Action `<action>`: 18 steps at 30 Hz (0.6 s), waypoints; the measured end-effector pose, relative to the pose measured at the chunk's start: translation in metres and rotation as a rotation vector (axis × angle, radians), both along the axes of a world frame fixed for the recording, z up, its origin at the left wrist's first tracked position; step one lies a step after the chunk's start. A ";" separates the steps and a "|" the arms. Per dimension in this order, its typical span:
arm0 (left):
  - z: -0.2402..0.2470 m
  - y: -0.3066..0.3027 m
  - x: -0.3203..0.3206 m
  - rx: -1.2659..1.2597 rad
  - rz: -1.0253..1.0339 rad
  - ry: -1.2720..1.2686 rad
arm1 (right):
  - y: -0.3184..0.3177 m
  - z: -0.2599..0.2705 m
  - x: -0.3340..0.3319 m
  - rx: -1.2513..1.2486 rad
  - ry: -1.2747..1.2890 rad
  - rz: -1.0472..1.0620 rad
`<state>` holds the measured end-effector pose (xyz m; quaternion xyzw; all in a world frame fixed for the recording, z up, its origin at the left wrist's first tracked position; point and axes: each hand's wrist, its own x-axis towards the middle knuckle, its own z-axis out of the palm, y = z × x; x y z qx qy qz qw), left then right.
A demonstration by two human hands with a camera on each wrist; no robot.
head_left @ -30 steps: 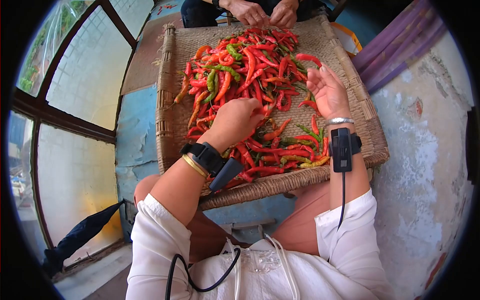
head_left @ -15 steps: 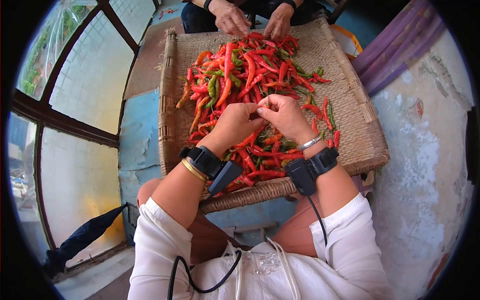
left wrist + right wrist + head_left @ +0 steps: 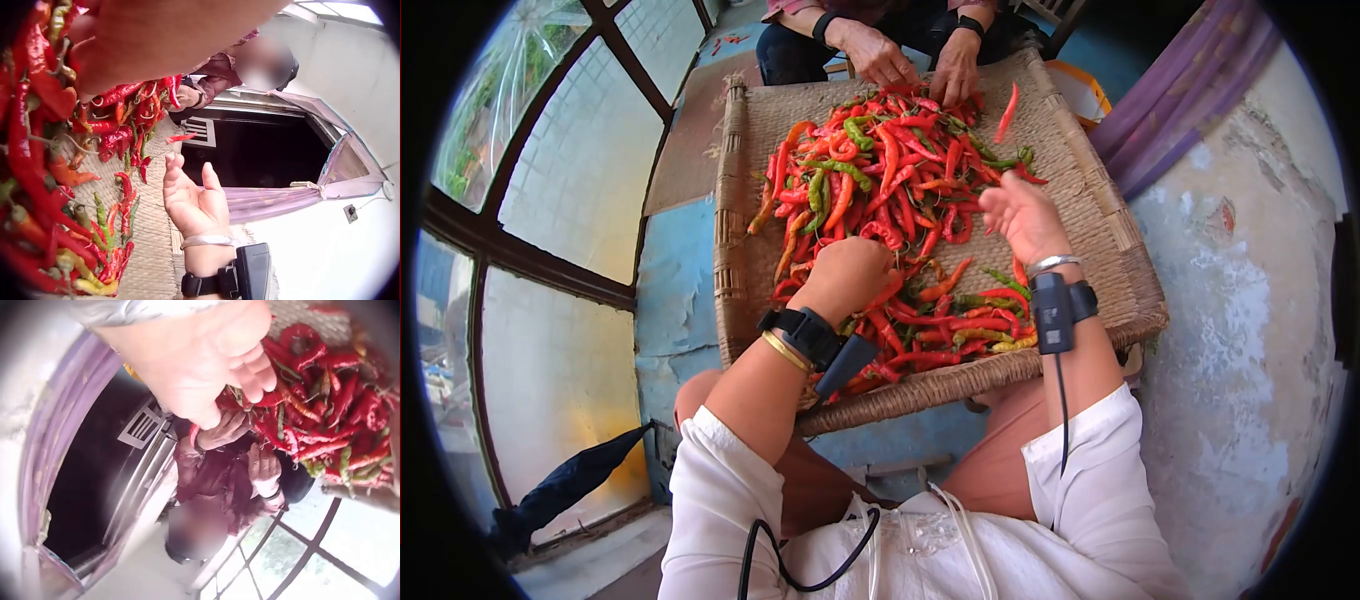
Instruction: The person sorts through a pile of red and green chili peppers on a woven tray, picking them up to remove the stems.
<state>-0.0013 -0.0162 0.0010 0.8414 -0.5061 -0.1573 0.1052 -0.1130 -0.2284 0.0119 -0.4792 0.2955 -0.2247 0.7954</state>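
Observation:
My left hand [image 3: 850, 275] is curled low over the chili pile, its fingertips around a red chili pepper [image 3: 887, 290]. In the left wrist view its finger and thumb lie on either side of red pepper flesh, partly hidden by the hand. Palm up, my right hand [image 3: 1028, 222] is raised at the pile's right side, fingers loosely spread with nothing in them. A single red chili [image 3: 1007, 112] is in the air beyond its fingertips; the left wrist view also shows this flying chili [image 3: 182, 137]. Mostly red chilies [image 3: 900, 180], with some green and yellow ones, cover the woven tray [image 3: 1090, 230].
Across the tray another person's two hands [image 3: 880, 58] work at the pile's far edge. A yellow-rimmed container [image 3: 1090, 90] stands behind the tray's right corner. Windows [image 3: 560, 200] line the left side, and a peeling wall [image 3: 1240, 300] and purple curtain [image 3: 1190, 90] the right.
My hands, together half a second ago, have parted: the right swung outward and opened, the left dropped toward the pile. A red chili now flies away from the right hand.

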 end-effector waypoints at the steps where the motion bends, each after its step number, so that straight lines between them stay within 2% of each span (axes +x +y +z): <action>1: 0.001 0.000 0.000 0.000 -0.002 -0.002 | 0.005 -0.002 0.001 -0.031 0.100 0.068; 2: 0.003 0.000 -0.001 0.054 -0.025 0.014 | 0.009 -0.003 0.003 -0.079 0.103 0.174; 3: 0.004 0.001 -0.001 0.108 -0.047 0.032 | 0.017 0.000 0.005 -0.079 0.103 0.174; 7: -0.003 -0.002 0.003 0.202 -0.197 0.038 | 0.051 0.006 0.014 -0.591 0.334 0.607; 8: -0.005 -0.001 0.003 0.199 -0.234 0.034 | 0.057 0.005 0.014 -0.575 0.358 0.668; 13: -0.009 0.001 0.003 0.098 -0.248 0.083 | 0.054 -0.015 0.015 -0.738 0.369 0.604; 15: -0.003 0.000 0.005 0.033 -0.168 0.174 | 0.051 -0.016 0.015 -0.921 0.360 0.554; 16: -0.001 0.000 0.007 0.032 -0.167 0.172 | 0.051 -0.012 0.013 -0.919 0.395 0.593; 18: 0.003 0.001 0.011 -0.233 -0.129 0.427 | 0.054 -0.008 0.013 -0.828 0.331 0.656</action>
